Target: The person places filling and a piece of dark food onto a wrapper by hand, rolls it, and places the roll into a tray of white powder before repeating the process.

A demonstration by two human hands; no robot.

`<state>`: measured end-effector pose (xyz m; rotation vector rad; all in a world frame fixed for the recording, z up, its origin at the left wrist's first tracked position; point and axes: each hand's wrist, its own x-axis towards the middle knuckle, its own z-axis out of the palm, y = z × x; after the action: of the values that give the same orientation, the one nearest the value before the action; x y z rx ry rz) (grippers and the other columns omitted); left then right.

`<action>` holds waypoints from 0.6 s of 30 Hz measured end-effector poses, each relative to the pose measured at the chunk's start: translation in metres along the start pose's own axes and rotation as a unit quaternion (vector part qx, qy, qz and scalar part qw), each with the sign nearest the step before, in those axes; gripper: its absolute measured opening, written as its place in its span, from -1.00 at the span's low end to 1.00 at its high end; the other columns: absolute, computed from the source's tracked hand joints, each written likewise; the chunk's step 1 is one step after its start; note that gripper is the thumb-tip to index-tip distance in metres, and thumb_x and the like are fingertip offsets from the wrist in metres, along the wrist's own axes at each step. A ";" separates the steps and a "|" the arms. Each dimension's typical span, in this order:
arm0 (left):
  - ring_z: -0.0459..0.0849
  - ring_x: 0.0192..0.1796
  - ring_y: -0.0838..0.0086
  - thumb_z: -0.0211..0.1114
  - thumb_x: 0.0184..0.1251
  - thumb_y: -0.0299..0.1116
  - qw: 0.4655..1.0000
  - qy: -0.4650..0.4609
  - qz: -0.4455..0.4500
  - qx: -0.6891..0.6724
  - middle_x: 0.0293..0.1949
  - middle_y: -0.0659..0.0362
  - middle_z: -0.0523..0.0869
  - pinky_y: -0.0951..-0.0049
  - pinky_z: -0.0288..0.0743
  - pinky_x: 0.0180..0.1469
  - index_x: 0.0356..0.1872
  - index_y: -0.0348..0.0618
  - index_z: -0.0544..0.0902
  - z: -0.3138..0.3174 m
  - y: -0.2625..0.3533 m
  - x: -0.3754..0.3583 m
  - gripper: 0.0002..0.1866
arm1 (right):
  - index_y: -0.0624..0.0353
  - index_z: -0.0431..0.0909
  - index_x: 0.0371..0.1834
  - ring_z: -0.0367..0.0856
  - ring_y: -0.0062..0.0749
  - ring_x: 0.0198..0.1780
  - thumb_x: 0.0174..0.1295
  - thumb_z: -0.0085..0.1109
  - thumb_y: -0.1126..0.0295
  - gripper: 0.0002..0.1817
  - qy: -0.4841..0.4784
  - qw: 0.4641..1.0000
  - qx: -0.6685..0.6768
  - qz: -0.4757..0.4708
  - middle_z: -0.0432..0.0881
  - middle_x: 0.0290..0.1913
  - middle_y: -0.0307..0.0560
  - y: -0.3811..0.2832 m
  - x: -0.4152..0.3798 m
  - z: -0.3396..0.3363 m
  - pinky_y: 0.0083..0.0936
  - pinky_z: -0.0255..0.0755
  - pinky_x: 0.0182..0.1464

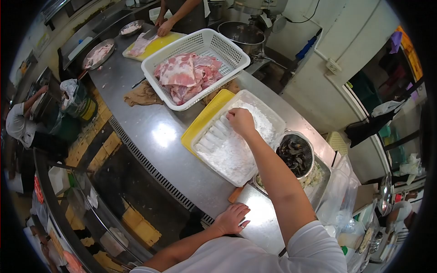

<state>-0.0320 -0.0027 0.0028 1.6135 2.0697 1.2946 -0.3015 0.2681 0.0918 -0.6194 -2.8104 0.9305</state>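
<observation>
My right hand (240, 120) reaches into a white plastic tub (269, 106) of white powder (232, 157). Its fingers are closed and point down at the powder; whatever they pinch is hidden beneath them. Beside them, several powder-coated white rolls (212, 137) lie in a row along the tub's left side. A yellow board (190, 134) sticks out from under the tub. My left hand (231, 219) rests on the steel table edge, fingers stretched out and holding nothing. Between it and the tub is a brown wooden handle (236, 194).
A white perforated basket (182, 106) of raw meat (186, 75) stands behind the tub. Right of my forearm is a round strainer of dark pieces (295, 154) over a metal tray (324, 182). Across the table, a co-worker's hands (165, 27) cut meat on a yellow board (170, 40).
</observation>
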 end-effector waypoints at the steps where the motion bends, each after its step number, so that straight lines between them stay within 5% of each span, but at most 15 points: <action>1: 0.67 0.35 0.00 0.48 0.49 -0.16 1.000 -0.002 -0.004 -0.003 0.28 -0.06 0.72 -0.01 0.52 0.48 0.30 -0.28 0.67 0.000 0.000 0.001 -0.49 | 0.26 0.86 0.17 0.88 0.14 0.07 0.41 0.42 0.25 -0.61 0.017 1.000 -0.006 -0.007 0.88 0.04 0.27 -0.001 0.000 -0.001 -0.11 0.71 0.21; 8: 0.61 0.40 -0.03 0.48 0.48 -0.15 0.999 -0.034 -0.011 0.010 0.30 -0.06 0.70 -0.03 0.49 0.49 0.32 -0.25 0.67 0.006 -0.004 -0.005 -0.47 | 0.26 0.87 0.09 0.83 0.13 -0.02 0.42 0.41 0.32 -0.69 0.146 0.983 0.093 -0.065 0.85 -0.03 0.23 -0.009 -0.099 -0.052 -0.10 0.68 0.11; 11: 0.61 0.40 -0.04 0.49 0.43 -0.14 0.999 -0.032 -0.008 0.020 0.30 -0.06 0.70 -0.06 0.46 0.49 0.32 -0.23 0.66 0.010 -0.008 -0.006 -0.45 | 0.25 0.88 0.04 0.82 0.04 -0.13 0.42 0.44 0.31 -0.72 0.126 0.987 0.099 -0.006 0.84 -0.11 0.19 -0.002 -0.213 -0.070 -0.15 0.66 -0.02; 12: 0.61 0.40 -0.05 0.49 0.42 -0.14 0.999 -0.038 -0.008 0.023 0.30 -0.05 0.70 -0.07 0.46 0.49 0.31 -0.22 0.66 0.008 -0.008 -0.004 -0.45 | 0.24 0.88 0.05 0.80 -0.18 -0.24 0.42 0.47 0.34 -0.75 0.132 0.985 0.114 -0.011 0.84 -0.17 0.10 0.017 -0.250 -0.062 -0.29 0.66 -0.14; 18: 0.59 0.39 -0.06 0.52 0.37 -0.22 0.997 -0.061 0.012 0.043 0.32 -0.05 0.69 -0.10 0.41 0.50 0.32 -0.22 0.64 0.003 0.001 -0.002 -0.45 | 0.31 0.88 0.05 0.86 -0.13 -0.16 0.44 0.44 0.34 -0.73 0.111 0.960 0.138 0.217 0.88 -0.05 0.17 0.068 -0.463 -0.028 -0.25 0.73 -0.04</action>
<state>-0.0289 -0.0026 0.0007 1.7133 2.0644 1.0989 0.1496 0.1407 0.0824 -1.2360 -2.3287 1.2071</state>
